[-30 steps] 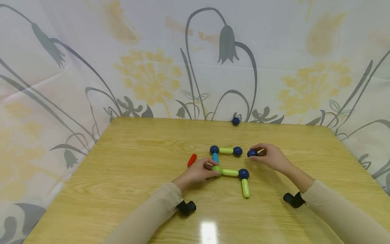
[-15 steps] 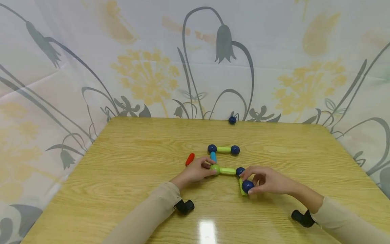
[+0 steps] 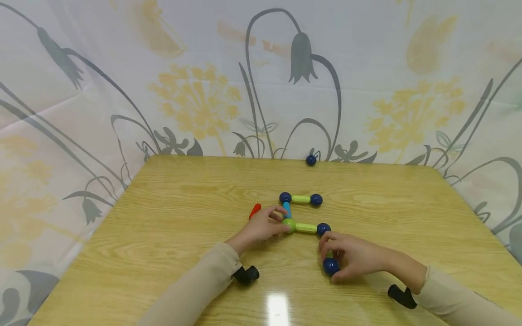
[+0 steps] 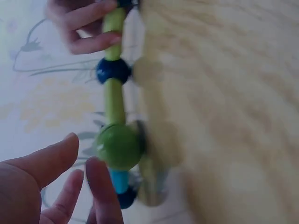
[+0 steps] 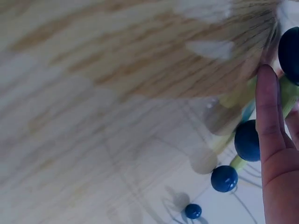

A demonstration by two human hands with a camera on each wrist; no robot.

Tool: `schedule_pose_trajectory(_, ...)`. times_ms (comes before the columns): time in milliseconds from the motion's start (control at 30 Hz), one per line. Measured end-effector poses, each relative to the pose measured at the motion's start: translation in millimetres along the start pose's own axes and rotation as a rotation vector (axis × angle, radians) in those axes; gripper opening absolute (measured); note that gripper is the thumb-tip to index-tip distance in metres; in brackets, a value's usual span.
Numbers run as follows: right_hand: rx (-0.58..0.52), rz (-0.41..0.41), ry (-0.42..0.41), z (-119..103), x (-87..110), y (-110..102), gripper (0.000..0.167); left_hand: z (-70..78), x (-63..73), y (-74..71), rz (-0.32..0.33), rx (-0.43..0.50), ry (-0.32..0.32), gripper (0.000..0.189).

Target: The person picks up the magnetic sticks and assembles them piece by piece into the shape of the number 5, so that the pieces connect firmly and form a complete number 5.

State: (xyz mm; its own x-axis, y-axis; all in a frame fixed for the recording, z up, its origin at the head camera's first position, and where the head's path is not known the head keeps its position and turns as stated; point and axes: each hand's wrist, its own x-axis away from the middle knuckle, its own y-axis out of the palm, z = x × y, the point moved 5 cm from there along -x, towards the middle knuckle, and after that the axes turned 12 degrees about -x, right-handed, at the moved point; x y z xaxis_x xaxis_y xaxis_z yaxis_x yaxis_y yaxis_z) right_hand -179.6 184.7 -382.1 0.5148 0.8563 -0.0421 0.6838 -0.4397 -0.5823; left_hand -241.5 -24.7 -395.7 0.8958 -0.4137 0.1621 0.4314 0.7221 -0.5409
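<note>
On the table, magnetic balls and sticks form a joined chain. Beside its green ball point(image 3: 289, 225) is my left hand point(image 3: 258, 226), fingers loosely bent; the left wrist view shows thumb and fingertips next to the green ball point(image 4: 119, 147), not wrapped round it. My right hand point(image 3: 359, 258) holds a blue ball point(image 3: 331, 266) at the near end of a yellow-green stick point(image 3: 329, 255), which its fingers partly cover. A blue ball point(image 3: 324, 229) joins that stick to another yellow-green stick point(image 3: 306, 227). From the green ball, a blue stick point(image 3: 287, 210) leads to a far blue ball point(image 3: 285, 198).
A third yellow-green stick point(image 3: 301, 198) ends in a blue ball point(image 3: 316, 199). One loose red stick point(image 3: 255, 210) lies behind the left hand, partly hidden. Another blue ball point(image 3: 311, 160) sits at the table's back edge, before a patterned cloth point(image 3: 195, 90).
My right hand has carried the blue ball from the chain's far right toward me, to the free end of the near yellow-green stick. The left hand has stayed by the green ball.
</note>
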Motion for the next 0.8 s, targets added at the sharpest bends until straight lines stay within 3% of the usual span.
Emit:
schedule_pose_trajectory(133, 0.011, 0.009, 0.011, -0.9, 2.3, 0.8, 0.027, 0.4, 5.9, -23.2, 0.146, -0.120, 0.028, 0.027)
schedule_pose_trajectory(233, 0.020, 0.020, -0.011, -2.0, 4.6, 0.1, 0.029, -6.1, 7.9, -40.5, 0.263, -0.249, -0.006, 0.024)
schedule_pose_trajectory(300, 0.029, 0.038, -0.030, -2.3, 6.4, -2.2, 0.031, -11.2, 8.1, -48.1, 0.295, -0.314, -0.048, 0.027)
schedule_pose_trajectory(500, 0.110, 0.135, -0.033, -0.2, 11.2, -12.9, 0.035, -25.5, 3.6, -53.3, 0.233, -0.377, -0.161, 0.041)
schedule_pose_trajectory(633, 0.199, 0.199, -0.031, 1.7, 11.7, -16.7, 0.041, -31.6, 1.3, -53.9, 0.207, -0.386, -0.167, 0.036)
schedule_pose_trajectory(800, 0.217, 0.181, -0.006, 4.1, 12.8, -18.3, 0.044, -33.1, 2.0, -54.6, 0.197, -0.381, -0.163, 0.026)
